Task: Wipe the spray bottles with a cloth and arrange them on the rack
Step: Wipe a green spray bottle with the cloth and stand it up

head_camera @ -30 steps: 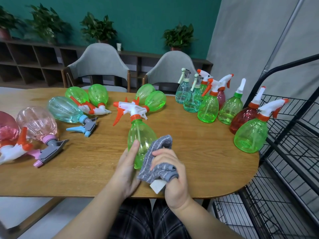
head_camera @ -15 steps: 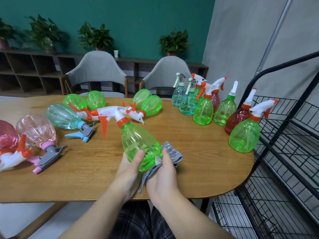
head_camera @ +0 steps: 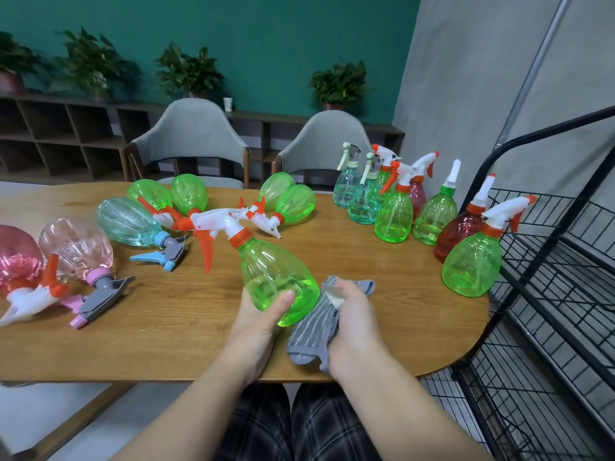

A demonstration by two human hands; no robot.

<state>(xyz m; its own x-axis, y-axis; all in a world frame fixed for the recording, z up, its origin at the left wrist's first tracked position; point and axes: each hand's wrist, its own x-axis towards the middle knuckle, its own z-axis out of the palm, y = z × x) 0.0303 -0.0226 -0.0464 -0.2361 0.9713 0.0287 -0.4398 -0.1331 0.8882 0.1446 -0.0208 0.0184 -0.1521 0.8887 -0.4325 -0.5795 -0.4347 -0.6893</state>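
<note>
My left hand [head_camera: 258,322] grips the base of a green spray bottle [head_camera: 271,271], tilted with its white and orange trigger head pointing up and left. My right hand [head_camera: 351,319] holds a grey striped cloth [head_camera: 316,327] against the bottle's lower right side. Several bottles lie on their sides at the table's left: pink [head_camera: 78,249], red [head_camera: 16,261], teal [head_camera: 128,221] and green [head_camera: 189,194]. Several more stand upright at the right, among them a green bottle [head_camera: 471,262] and a dark red bottle [head_camera: 461,231]. The black wire rack [head_camera: 559,267] stands right of the table.
The wooden table [head_camera: 166,321] has a rounded right end next to the rack. Two grey chairs [head_camera: 189,134] stand behind it. A low dark shelf with potted plants [head_camera: 339,84] runs along the teal wall. My legs are under the table's front edge.
The bottle went from upright to tilted left. The cloth moved from the bottle's front to its lower right side. My left hand shifted down to the base.
</note>
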